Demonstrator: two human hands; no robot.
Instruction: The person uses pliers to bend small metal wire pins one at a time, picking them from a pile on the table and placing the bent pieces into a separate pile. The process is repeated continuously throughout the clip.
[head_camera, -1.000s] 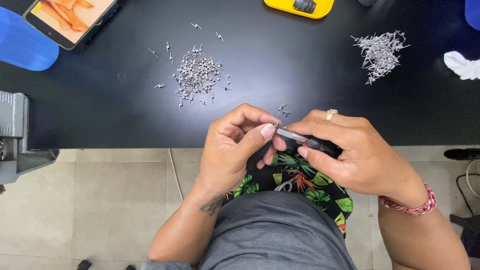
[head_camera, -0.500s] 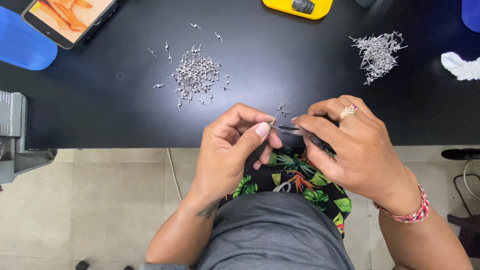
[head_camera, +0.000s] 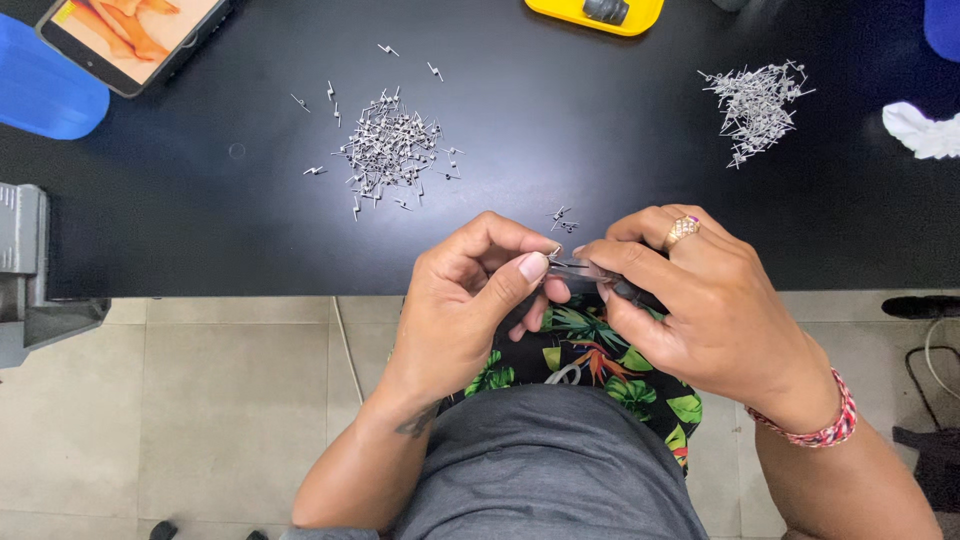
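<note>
Two hands work a tiny metal part against a slim tool at the near edge of a black tabletop (head_camera: 560, 130).

Head view: the left hand (head_camera: 470, 300) pinches a small silvery metal piece (head_camera: 553, 254) between thumb and forefinger, its fingers clenched on it; it is thin, bright and too small to make out in shape. The right hand (head_camera: 700, 300), with a gold ring and a red woven bracelet, grips a slender tool (head_camera: 600, 275) with a dark handle and a pale metal tip that meets the piece. Just beyond the fingertips lie a few loose pieces (head_camera: 562, 218). Farther off sit a heap of small silver parts (head_camera: 390, 150) and a second tangled heap (head_camera: 755, 100), well apart. A phone (head_camera: 130, 35) lies at the far left corner.
</note>
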